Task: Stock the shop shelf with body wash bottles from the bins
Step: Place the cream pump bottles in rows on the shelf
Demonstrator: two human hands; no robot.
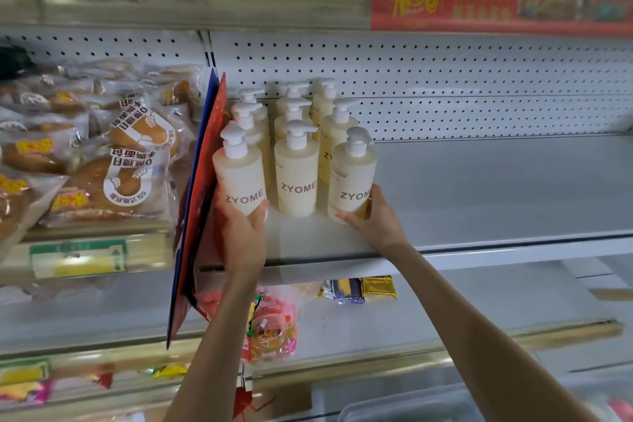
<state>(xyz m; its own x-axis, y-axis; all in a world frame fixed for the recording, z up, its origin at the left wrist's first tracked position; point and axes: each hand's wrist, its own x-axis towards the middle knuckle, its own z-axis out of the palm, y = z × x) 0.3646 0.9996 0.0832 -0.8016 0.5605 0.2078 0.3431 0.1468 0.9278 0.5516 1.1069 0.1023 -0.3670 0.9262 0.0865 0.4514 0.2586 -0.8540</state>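
Nearest me, below my right forearm, is the rim of a clear plastic bin [411,402]; I cannot tell what is in it.

Both arms reach up to a white shelf [496,205]. My left hand [245,233] is curled round the lower half of a pale yellow pump bottle [239,175], which leans slightly left. My right hand [373,219] wraps thumb and fingers round the base of a second bottle [351,178], which is upright. Both bottles are at the shelf's front edge. I cannot tell whether either base rests on the board yet.

Between my hands a third bottle [296,175] stands free. Beyond all three, more bottles [334,127] run back in three rows toward the pegboard [445,79].

Just left of my left hand a red and blue card [205,181] stands on edge, with bread packs [102,161] beyond it.

To the right of my right hand only white board shows. I judge the stocking well begun but far from done, with these two bottles closing the first block.
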